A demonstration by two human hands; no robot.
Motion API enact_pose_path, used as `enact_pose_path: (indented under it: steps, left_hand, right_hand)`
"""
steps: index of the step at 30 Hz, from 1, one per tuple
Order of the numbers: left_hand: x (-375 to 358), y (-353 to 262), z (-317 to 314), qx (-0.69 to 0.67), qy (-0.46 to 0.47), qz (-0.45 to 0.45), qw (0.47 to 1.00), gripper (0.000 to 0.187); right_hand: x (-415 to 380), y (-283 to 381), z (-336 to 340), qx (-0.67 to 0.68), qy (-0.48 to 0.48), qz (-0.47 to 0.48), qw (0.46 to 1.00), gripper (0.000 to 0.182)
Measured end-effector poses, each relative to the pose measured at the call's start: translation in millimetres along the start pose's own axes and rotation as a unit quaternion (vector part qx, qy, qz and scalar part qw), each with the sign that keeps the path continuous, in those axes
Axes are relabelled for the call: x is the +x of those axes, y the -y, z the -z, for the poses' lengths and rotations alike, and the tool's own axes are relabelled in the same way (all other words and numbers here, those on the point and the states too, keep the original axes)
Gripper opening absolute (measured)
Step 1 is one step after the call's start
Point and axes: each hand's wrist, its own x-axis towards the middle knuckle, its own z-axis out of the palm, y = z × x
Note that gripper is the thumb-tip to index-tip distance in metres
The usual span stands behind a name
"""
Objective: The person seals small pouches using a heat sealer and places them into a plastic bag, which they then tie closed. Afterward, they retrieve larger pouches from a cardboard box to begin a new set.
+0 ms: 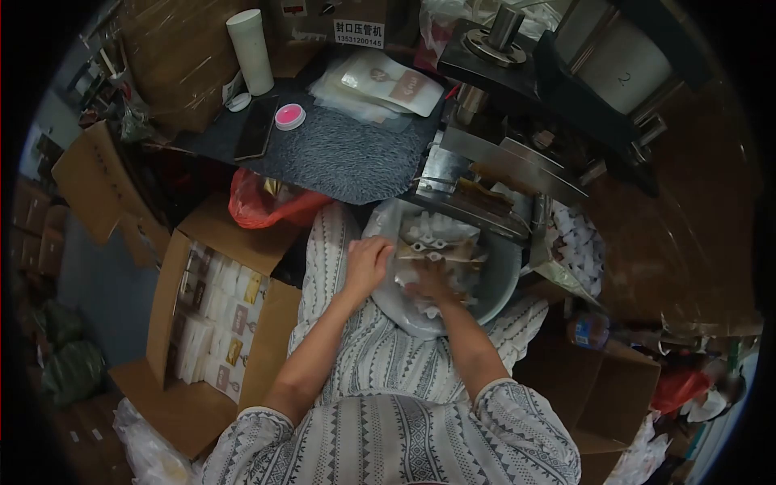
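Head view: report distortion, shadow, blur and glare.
Head view: strong wide-angle bending inside a rounded black border; head view: the bare right hand looks softer and darker inside the round pale plastic basin than the bare left hand; head view: bright glints on the black-and-silver metal press.

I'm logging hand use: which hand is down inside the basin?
The right hand, among white pieces; the left hand is at the rim of the basin.

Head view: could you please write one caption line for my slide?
Right hand inside a basin of pouches, left hand at its edge, with an open cardboard box of packets nearby.
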Motion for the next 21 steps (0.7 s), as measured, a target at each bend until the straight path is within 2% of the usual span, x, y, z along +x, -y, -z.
enact_pose_path:
  steps: [1, 5, 6, 7, 8, 10, 12, 14, 15, 17, 18, 19, 20, 21]
  left_hand:
    - [3, -10, 3, -0.024, -0.009, -0.102, 0.994, 0.013]
    - [8, -12, -10, -0.063, -0.047, -0.066, 0.995, 0.015]
    - [1, 6, -27, -0.270, -0.006, 0.075, 0.960, 0.016]
    - [1, 5, -30, -0.460, 0.033, 0.210, 0.862, 0.018]
    - [-2, 4, -31, -0.460, 0.035, 0.207, 0.863, 0.018]
    - [-14, -36, -8, -0.360, 0.119, 0.133, 0.916, 0.020]
    - [-23, -48, -2, -0.402, 0.116, 0.132, 0.899, 0.019]
    - [-27, -52, 11, -0.439, 0.112, 0.132, 0.882, 0.019]
    - [-29, -50, 24, -0.448, 0.123, 0.126, 0.877, 0.019]
    - [-35, -47, 47, -0.457, 0.138, 0.121, 0.870, 0.019]
    - [-39, -45, 59, -0.522, 0.119, 0.122, 0.836, 0.018]
    - [-42, -39, 70, -0.583, 0.098, 0.122, 0.797, 0.018]
    - [-46, -25, 81, -0.654, 0.047, 0.122, 0.745, 0.017]
    - [-50, -7, 91, -0.718, -0.005, 0.121, 0.685, 0.017]
  right_hand:
    - [8, -7, -18, 0.024, -0.016, -0.001, 1.000, 0.084]
    - [6, -3, 16, 0.039, 0.025, -0.027, 0.999, 0.090]
    - [1, -9, 18, 0.082, 0.028, 0.022, 0.996, 0.083]
    - [-6, -11, 31, 0.123, 0.029, 0.072, 0.989, 0.076]
    - [-17, -14, 43, 0.123, 0.025, 0.071, 0.990, 0.076]
    - [-72, -5, 85, 0.270, -0.171, 0.113, 0.941, 0.052]
    - [-91, -33, 92, 0.226, -0.371, 0.042, 0.899, 0.035]
    - [-116, -55, 118, 0.129, -0.460, -0.094, 0.873, 0.042]
    - [-112, -81, 111, 0.130, -0.460, -0.097, 0.873, 0.042]
    - [-92, -134, 84, -0.037, -0.551, -0.080, 0.830, 0.043]
    - [-90, -144, 79, -0.037, -0.552, -0.082, 0.829, 0.043]
    - [-87, -149, 77, 0.125, -0.498, -0.097, 0.853, 0.046]
    - [-85, -154, 72, 0.285, -0.427, -0.110, 0.851, 0.050]
    - [-84, -155, 70, 0.287, -0.425, -0.111, 0.851, 0.050]
